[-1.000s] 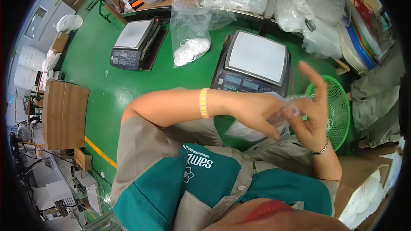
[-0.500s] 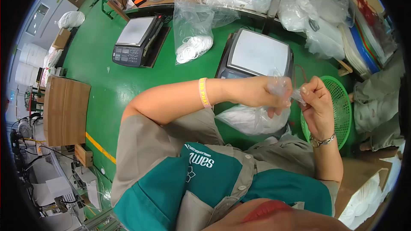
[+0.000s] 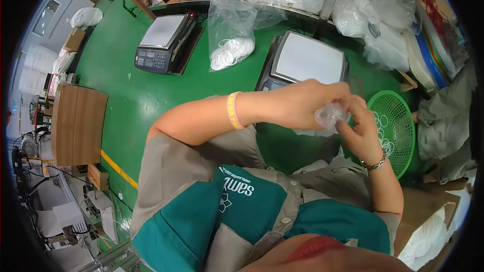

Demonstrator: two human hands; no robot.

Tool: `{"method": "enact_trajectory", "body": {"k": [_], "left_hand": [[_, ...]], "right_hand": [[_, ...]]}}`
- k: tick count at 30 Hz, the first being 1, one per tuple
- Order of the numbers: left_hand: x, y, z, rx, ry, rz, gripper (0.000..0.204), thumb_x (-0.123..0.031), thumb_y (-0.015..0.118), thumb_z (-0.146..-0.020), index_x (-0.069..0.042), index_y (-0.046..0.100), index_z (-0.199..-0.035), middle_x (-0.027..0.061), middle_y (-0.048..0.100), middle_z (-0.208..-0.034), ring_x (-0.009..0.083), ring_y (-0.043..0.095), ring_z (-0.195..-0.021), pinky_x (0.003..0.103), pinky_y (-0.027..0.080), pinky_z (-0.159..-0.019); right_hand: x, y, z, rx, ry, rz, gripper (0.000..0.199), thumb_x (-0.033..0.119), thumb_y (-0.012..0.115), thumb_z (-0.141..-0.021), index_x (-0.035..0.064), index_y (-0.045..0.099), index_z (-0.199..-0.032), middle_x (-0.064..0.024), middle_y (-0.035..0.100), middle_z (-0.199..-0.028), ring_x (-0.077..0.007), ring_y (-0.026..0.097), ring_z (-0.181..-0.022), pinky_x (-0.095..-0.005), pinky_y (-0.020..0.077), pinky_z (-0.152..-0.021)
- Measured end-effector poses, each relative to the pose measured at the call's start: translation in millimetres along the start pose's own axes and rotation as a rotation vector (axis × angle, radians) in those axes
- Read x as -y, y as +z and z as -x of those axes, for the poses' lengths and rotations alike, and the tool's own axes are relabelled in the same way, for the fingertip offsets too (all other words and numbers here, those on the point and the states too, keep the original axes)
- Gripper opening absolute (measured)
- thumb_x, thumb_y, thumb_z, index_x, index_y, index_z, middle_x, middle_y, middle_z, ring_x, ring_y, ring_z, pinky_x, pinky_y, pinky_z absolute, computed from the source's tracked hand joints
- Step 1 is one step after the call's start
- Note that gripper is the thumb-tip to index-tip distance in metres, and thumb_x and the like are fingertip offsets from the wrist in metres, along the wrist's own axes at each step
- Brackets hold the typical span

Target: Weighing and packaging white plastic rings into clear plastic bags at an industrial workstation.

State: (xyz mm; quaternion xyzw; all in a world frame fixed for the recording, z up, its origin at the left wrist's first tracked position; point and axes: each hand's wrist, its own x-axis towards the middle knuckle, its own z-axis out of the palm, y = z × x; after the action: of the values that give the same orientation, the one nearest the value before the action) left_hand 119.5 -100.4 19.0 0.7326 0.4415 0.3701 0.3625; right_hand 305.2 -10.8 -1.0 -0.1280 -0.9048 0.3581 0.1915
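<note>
A clear plastic bag (image 3: 330,116) is bunched up between my two hands, in front of the nearer scale. My left hand (image 3: 305,103) is closed round it, back of the hand upward, its fingertips mostly hidden. From the other side my right hand (image 3: 364,130) pinches the gathered plastic between thumb and fingers. Most of the bag's body is hidden behind my left hand; a whitish edge shows under it. Behind my hands stands the digital scale (image 3: 308,59) with a bare white plate. A green mesh basket (image 3: 411,136) holding several white rings is beside my right wrist.
Another digital scale (image 3: 164,32) stands at the back left. Between the scales lies a clear bag with white rings (image 3: 233,53). Packed plastic bags (image 3: 373,12) crowd the back right. A large cardboard box (image 3: 79,123) is at the left, an open carton (image 3: 428,211) at the lower right.
My hands have drawn together, the right moving left and down. The bag's full white body, which hung below my left hand, is now mostly out of sight. More rings in the basket show.
</note>
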Motion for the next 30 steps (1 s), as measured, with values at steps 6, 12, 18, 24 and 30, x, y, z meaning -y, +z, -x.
{"method": "enact_trajectory", "body": {"k": [6,12,18,24,30], "left_hand": [[9.0,3.1,0.2,-0.403,0.213,-0.566,0.03,-0.006,0.065,-0.06,-0.008,0.048,-0.085,0.0036,0.051,-0.08,0.0252,0.055,-0.063,0.032,0.044,-0.046],[3.8,9.0,-10.0,-0.492,0.665,-0.781,0.017,-0.015,0.061,-0.062,-0.012,0.049,-0.073,0.0002,0.046,-0.073,0.0166,0.047,-0.058,0.027,0.04,-0.045],[13.0,-13.5,-2.5,-0.305,0.757,-0.675,0.023,-0.022,0.066,-0.062,-0.014,0.045,-0.061,-0.0019,0.038,-0.059,0.0152,0.044,-0.052,0.028,0.032,-0.04],[37.6,-48.8,10.5,-0.366,0.547,-0.741,0.029,-0.018,0.065,-0.071,-0.007,0.041,-0.056,0.0044,0.042,-0.056,0.0235,0.045,-0.052,0.033,0.036,-0.044],[27.3,-2.1,-1.9,-0.088,0.291,-0.638,0.078,-0.049,0.069,-0.063,-0.009,0.041,-0.123,0.0102,0.034,-0.135,0.0305,0.033,-0.122,0.049,0.021,-0.101]], "right_hand": [[4.3,4.8,-3.4,0.036,0.319,-0.59,0.028,0.014,0.057,-0.08,0.0,0.053,-0.103,-0.0068,0.058,-0.091,-0.0166,0.053,-0.079,-0.0268,0.0417,-0.076],[4.2,11.0,2.2,0.086,0.497,-1.009,0.044,0.041,0.039,-0.092,0.0006,0.053,-0.099,-0.004,0.056,-0.088,-0.0111,0.051,-0.074,-0.0234,0.0408,-0.067],[24.1,-11.1,8.7,-0.03,0.106,-0.705,0.029,0.016,0.05,-0.084,0.0025,0.042,-0.06,-0.0027,0.042,-0.063,-0.013,0.037,-0.06,-0.0268,0.0318,-0.056],[24.5,-16.9,29.8,-0.212,0.171,-0.793,0.031,0.016,0.052,-0.083,0.006,0.04,-0.056,-0.0035,0.043,-0.06,-0.015,0.043,-0.06,-0.0275,0.0353,-0.06],[32.9,-26.5,19.3,-0.194,-0.107,-0.765,0.031,0.025,0.056,-0.081,0.0069,0.042,-0.061,-0.0072,0.048,-0.069,-0.0182,0.047,-0.068,-0.0349,0.0403,-0.074]]}}
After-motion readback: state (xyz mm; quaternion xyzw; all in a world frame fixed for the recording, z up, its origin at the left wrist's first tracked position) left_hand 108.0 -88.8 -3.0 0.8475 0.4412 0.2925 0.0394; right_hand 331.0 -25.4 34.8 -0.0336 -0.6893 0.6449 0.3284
